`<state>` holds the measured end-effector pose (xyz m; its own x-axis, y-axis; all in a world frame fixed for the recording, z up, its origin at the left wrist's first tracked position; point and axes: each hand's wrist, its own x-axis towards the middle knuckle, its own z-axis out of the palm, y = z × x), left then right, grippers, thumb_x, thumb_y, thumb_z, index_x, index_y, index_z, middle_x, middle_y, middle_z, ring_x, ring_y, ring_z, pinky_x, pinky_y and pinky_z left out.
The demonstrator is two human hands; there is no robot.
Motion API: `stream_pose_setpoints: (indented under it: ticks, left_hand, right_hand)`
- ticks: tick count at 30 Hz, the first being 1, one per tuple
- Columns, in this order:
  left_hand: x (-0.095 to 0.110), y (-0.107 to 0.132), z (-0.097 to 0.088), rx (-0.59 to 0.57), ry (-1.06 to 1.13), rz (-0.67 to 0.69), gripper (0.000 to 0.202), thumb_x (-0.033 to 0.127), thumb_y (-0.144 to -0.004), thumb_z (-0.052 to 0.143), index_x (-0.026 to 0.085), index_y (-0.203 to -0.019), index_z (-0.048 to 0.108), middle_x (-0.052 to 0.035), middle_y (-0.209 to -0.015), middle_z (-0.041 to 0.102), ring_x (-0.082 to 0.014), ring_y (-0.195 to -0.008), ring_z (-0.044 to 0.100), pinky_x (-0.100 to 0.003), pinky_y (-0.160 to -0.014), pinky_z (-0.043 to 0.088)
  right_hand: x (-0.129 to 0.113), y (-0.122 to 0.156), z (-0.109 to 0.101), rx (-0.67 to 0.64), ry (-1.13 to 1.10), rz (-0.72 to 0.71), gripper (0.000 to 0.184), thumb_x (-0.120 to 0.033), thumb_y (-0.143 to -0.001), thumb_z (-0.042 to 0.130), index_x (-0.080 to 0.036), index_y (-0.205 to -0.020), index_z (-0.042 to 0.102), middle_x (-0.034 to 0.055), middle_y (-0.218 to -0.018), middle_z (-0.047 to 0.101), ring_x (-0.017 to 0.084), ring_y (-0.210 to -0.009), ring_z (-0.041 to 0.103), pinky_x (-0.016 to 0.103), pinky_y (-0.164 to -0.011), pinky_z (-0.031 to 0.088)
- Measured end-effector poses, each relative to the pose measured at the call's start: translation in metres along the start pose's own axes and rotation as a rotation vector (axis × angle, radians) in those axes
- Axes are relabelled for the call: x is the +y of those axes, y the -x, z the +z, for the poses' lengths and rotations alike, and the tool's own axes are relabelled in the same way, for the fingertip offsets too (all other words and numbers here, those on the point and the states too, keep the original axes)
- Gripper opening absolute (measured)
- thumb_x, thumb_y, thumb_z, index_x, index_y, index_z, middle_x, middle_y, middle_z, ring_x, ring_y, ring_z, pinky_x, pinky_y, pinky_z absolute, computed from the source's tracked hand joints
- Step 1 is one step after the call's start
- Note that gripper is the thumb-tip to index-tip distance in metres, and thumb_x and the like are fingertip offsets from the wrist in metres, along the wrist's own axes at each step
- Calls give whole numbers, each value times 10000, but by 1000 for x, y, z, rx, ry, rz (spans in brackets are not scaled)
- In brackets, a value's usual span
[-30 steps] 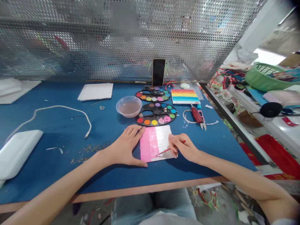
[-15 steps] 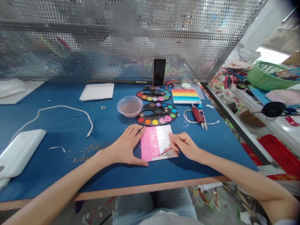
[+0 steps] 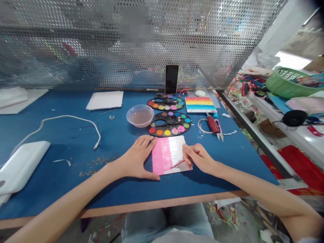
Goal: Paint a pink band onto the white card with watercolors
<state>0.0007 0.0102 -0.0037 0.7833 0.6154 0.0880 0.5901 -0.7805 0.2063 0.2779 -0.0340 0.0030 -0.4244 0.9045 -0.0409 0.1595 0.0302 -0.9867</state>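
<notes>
A white card (image 3: 170, 154), painted pink over its left half, lies on the blue table (image 3: 63, 175) in front of me. My left hand (image 3: 136, 158) rests flat and open on the table, fingers against the card's left edge. My right hand (image 3: 196, 158) pinches a thin red paintbrush (image 3: 181, 162), whose tip touches the card near its lower middle. Just beyond the card sits a black oval paint palette (image 3: 169, 124) with round colour pans.
A bowl of cloudy water (image 3: 140, 115), a second palette (image 3: 165, 102), a rainbow-striped card (image 3: 200, 104), red snips (image 3: 214, 125) and a standing phone (image 3: 171, 79) lie behind. A white cable (image 3: 76, 118) and white foam pieces (image 3: 21, 165) sit left. A perforated metal screen backs the table.
The brush tip has shifted slightly on the card with small strokes of my right hand. My left hand has stayed in place.
</notes>
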Motion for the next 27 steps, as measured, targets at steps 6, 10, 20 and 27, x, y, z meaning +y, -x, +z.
stream_pose_setpoints:
  ticks: [6, 10, 20, 27]
  left_hand:
    - [0, 0, 1, 5, 11, 1, 1286, 910, -592, 585, 64, -1514, 286, -258, -1429, 393, -452, -1350, 350, -631, -1141, 267]
    - [-1, 1, 1, -3, 2, -1, 1295, 915, -589, 580, 52, -1511, 290, -260, -1434, 387, -446, -1355, 341, -616, -1148, 268]
    - [0, 1, 1, 2, 21, -8, 1283, 890, -591, 606, 83, -1528, 264, -258, -1445, 383, -455, -1357, 341, -633, -1140, 263]
    - [-1, 1, 1, 8, 45, -5, 1288, 888, -584, 618, 84, -1528, 269, -251, -1443, 389, -456, -1358, 340, -630, -1146, 259]
  right_hand:
    - [0, 0, 0, 1, -49, -1, 683, -658, -968, 365, -179, -487, 445, -32, -410, 416, 82, -381, 492, 223, -440, 333]
    - [-1, 0, 1, -11, -41, 4, 671, -635, -978, 375, -174, -498, 461, -25, -416, 441, 83, -394, 496, 226, -456, 336]
    - [4, 1, 3, -79, -1, -13, 631, -580, -1008, 359, -165, -561, 518, -2, -481, 543, 82, -454, 480, 227, -511, 361]
    - [4, 2, 4, -123, 20, -2, 612, -581, -1002, 378, -163, -585, 540, 22, -549, 605, 96, -506, 517, 229, -548, 396]
